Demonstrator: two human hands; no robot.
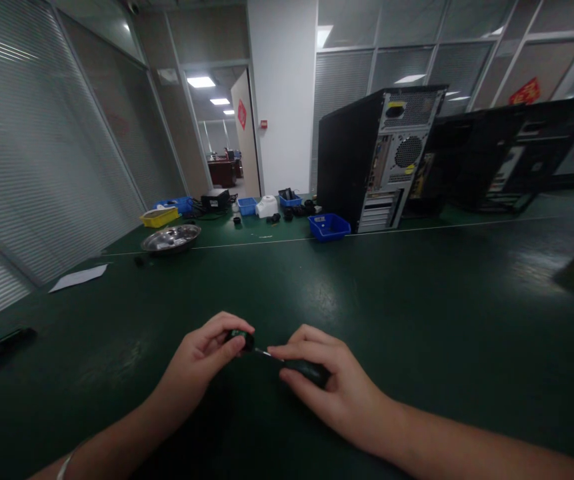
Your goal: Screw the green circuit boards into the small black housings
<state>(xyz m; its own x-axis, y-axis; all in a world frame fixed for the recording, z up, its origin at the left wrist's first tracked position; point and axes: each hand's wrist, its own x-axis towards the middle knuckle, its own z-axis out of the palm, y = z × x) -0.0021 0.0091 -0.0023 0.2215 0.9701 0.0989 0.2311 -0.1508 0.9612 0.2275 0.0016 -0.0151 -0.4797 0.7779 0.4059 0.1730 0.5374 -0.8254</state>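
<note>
My left hand (205, 357) pinches a small dark round part (243, 340) just above the green table (377, 313). My right hand (327, 387) is wrapped round the dark handle of a screwdriver (287, 363). The thin metal shaft points left and its tip meets the small part. Both hands are close together near the table's front edge. What the small part is cannot be made out.
A black computer tower (371, 157) stands at the back, a second one (511, 157) to its right. A blue bin (329, 227), a metal bowl (171, 238), a yellow tray (159, 217) and small parts lie at the far end. A paper sheet (79, 278) lies left.
</note>
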